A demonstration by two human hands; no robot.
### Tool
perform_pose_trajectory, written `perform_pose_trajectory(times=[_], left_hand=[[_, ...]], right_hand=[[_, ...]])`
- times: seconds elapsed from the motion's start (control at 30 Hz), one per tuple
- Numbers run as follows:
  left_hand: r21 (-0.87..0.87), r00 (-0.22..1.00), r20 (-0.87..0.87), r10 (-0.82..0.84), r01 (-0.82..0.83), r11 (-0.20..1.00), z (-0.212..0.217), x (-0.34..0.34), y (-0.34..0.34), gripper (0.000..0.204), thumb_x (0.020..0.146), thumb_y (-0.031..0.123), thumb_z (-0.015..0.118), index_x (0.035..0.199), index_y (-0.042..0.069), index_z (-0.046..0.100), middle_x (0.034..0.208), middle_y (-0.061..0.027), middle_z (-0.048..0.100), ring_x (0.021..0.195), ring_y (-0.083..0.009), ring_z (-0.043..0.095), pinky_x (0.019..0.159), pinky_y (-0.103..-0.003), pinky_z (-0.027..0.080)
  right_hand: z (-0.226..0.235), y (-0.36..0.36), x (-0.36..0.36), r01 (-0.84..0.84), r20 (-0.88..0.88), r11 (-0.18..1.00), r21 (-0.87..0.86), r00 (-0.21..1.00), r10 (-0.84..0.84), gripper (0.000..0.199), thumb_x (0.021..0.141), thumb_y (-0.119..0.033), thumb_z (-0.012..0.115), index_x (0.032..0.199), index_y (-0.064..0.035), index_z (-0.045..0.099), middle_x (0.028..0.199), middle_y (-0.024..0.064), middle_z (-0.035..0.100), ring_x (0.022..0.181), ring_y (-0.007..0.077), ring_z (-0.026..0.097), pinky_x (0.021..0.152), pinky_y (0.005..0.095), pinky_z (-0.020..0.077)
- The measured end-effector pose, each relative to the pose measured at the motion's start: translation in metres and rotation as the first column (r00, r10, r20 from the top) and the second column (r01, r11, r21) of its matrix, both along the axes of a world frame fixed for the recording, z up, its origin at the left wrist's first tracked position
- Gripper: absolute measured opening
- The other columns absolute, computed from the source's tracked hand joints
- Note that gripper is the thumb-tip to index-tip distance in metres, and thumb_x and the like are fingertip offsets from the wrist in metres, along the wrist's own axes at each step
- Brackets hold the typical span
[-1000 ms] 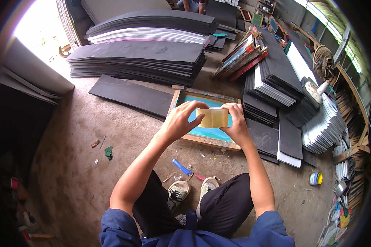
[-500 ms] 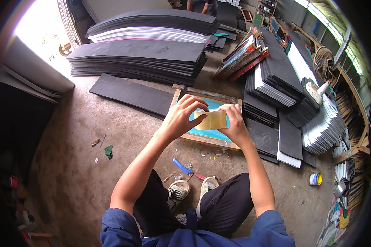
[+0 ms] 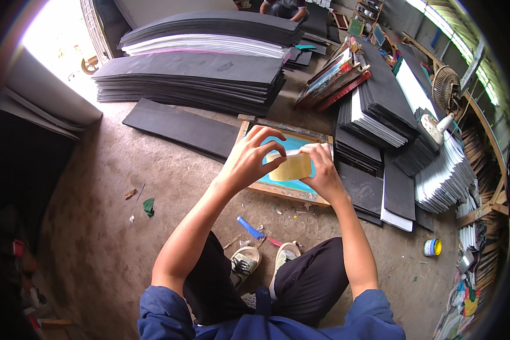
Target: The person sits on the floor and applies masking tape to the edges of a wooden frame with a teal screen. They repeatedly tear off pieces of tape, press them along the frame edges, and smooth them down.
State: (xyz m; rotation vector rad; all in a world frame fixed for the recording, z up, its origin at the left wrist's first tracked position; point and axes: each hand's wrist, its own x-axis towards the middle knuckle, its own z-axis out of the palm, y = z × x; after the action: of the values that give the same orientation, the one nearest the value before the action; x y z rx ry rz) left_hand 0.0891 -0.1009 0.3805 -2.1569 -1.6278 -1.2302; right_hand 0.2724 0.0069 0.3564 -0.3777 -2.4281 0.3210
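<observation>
Between my two hands is a wide roll of clear yellowish tape [image 3: 292, 169], held up above a wooden screen-printing frame with blue mesh [image 3: 286, 195]. My left hand [image 3: 252, 153] has its thumb and index finger pinched at the roll's left side, and the other fingers are curled above. My right hand [image 3: 323, 170] grips the right end, fingers on top and thumb below. The tape and both hands hide much of the blue mesh. I cannot make out whether a loose tape end is lifted.
Long black sheets lie stacked [image 3: 187, 76] beyond the frame, with a single black board [image 3: 181, 127] nearer. To the right are more sheet piles [image 3: 379, 119], leaning red frames [image 3: 337, 85], a fan [image 3: 445, 90] and a yellow-blue can [image 3: 432, 247]. A blue strip [image 3: 249, 228] lies near my shoes. Another person [image 3: 286, 8] crouches far back.
The tape roll has tipped slightly between my hands, which stay almost in place. At the back, the other person has come lower and further into view.
</observation>
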Motion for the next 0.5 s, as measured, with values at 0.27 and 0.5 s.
perform_pose_trajectory(times=[0.27, 0.5], left_hand=[[-0.061, 1.0, -0.021, -0.023, 0.022, 0.998, -0.01, 0.004, 0.001, 0.017, 0.076, 0.008, 0.062, 0.089, 0.006, 0.052, 0.114, -0.0096, 0.042, 0.109, -0.0311, 0.041, 0.095, -0.041, 0.037], [-0.109, 0.945, 0.258, -0.2, 0.234, 0.966, -0.025, 0.0, 0.007, 0.016, 0.083, 0.005, 0.057, 0.094, 0.003, 0.046, 0.112, -0.0117, 0.033, 0.106, -0.026, 0.044, 0.091, -0.038, 0.041]], right_hand=[[-0.002, 0.0, -0.001, -0.023, 0.028, 1.0, -0.02, 0.999, 0.024, 0.051, 0.06, -0.007, 0.074, 0.104, -0.0076, 0.049, 0.101, 0.0092, 0.051, 0.099, 0.0306, 0.046, 0.085, 0.0408, 0.0433], [-0.012, 0.004, -0.009, -0.106, -0.068, 0.989, -0.1, 0.993, 0.1, 0.048, 0.057, -0.005, 0.075, 0.098, -0.0064, 0.05, 0.098, 0.0083, 0.053, 0.094, 0.0285, 0.049, 0.082, 0.0369, 0.0412]])
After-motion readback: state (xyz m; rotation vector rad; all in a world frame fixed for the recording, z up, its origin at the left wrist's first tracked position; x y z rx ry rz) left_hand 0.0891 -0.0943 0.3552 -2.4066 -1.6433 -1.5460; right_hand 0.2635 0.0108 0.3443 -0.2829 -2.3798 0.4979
